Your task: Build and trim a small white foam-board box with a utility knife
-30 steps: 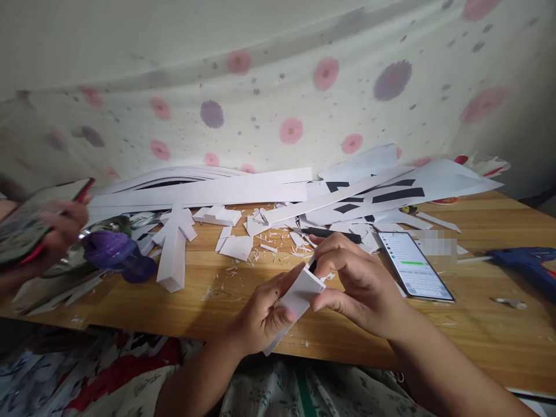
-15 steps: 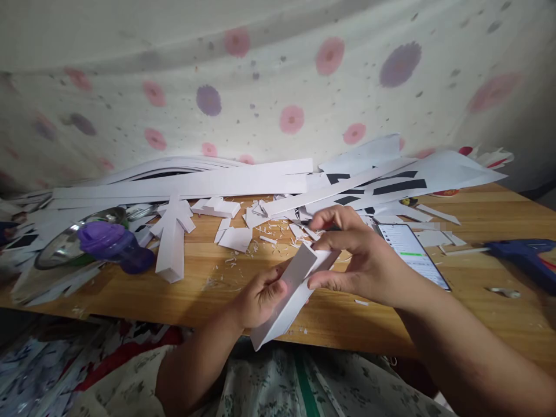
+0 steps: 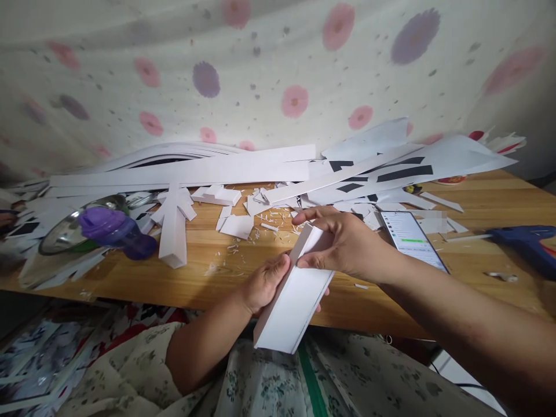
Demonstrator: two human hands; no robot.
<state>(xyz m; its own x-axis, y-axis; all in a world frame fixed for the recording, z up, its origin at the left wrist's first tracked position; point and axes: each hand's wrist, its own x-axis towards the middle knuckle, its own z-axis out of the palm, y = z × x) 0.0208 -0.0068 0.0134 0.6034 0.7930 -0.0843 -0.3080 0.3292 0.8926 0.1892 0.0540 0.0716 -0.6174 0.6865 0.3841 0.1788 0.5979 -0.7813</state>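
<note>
A long white folded paper box (image 3: 294,301) is tilted over the near edge of the wooden table (image 3: 486,289). My left hand (image 3: 264,282) grips its left side from below. My right hand (image 3: 345,243) pinches its upper end between thumb and fingers. A white paper cross (image 3: 172,223) lies flat on the table to the left, apart from both hands.
A phone (image 3: 412,237) with a lit screen lies just right of my right hand. A blue glue gun (image 3: 525,243) sits at the far right. A purple bottle (image 3: 115,231) lies at the left. Long paper strips (image 3: 186,171) and scraps pile along the back.
The paper box has turned and its broad face now shows. Both hands shifted with it. The other person's hand with a phone at the left is gone from view.
</note>
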